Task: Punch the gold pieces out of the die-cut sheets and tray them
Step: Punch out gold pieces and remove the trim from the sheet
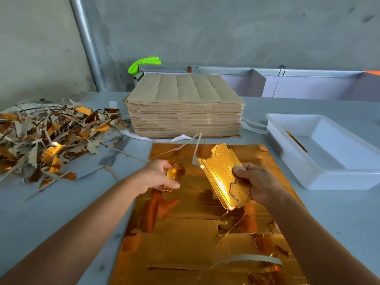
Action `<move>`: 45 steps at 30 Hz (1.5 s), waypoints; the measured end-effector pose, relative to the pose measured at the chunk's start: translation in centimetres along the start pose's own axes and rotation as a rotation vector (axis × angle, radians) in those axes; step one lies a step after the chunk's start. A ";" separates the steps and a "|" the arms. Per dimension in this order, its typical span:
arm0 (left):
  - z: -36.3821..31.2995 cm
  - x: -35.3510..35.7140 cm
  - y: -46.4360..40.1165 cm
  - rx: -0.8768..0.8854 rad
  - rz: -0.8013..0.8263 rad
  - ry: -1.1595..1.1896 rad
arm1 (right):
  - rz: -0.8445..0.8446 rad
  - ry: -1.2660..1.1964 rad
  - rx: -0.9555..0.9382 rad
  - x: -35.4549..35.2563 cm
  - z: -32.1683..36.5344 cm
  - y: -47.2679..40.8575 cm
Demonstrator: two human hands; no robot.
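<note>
Hands grip gold pieces [223,177] over a grey table [51,202], apparently concrete wall [205,27] behind.

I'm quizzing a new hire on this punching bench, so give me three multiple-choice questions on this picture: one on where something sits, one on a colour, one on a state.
1. Where does the scrap pile lie?
A. On the table at the person's left
B. Inside the white tray
C. On top of the brown stack

2. What colour is the rag behind the brown stack?
A. Red
B. Bright green
C. Black

3. What is the right hand doing?
A. Lying flat on the table
B. Reaching into the tray
C. Holding a bundle of gold pieces

Answers: 1 A, the strips are heaped at the left, away from the white tray. 2 B, it is bright green. 3 C, its fingers curl round the bundle above the gold sheet.
</note>
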State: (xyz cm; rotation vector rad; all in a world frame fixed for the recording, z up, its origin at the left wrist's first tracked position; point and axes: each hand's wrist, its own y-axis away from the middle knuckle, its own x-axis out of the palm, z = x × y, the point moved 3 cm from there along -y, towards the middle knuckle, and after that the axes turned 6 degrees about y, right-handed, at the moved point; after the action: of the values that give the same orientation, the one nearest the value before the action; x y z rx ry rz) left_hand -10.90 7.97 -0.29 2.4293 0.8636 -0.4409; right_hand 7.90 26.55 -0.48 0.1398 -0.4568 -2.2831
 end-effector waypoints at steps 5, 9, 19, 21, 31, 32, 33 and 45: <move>0.2 0.4 0.6 0.028 -0.003 -0.013 | 0.159 0.060 -0.039 1.4 0.3 0.9; -1.8 0.0 1.4 0.245 0.032 0.053 | 0.263 0.487 -0.279 3.1 1.9 2.1; -4.0 0.1 2.2 0.413 0.042 0.241 | 0.326 0.918 -0.596 6.2 2.9 3.4; -3.2 0.1 2.0 0.364 0.013 0.229 | 0.319 0.930 -0.637 6.1 3.0 3.7; -2.6 0.6 1.7 0.239 -0.066 0.405 | 0.219 0.985 -0.597 5.2 2.3 3.8; -2.7 0.7 1.7 0.233 -0.058 0.375 | 0.222 1.017 -0.617 5.5 2.3 3.9; -2.9 0.9 1.6 0.227 -0.058 0.349 | 0.224 1.024 -0.634 5.7 2.5 4.0; -1.8 -0.3 1.1 0.263 -0.252 0.435 | 0.151 0.534 -0.380 3.8 1.8 2.5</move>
State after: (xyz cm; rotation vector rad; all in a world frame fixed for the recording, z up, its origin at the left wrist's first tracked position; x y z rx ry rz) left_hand -10.17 8.13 1.72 2.7195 1.3816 -0.1138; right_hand 6.59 22.76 2.29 0.4874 0.2347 -2.0337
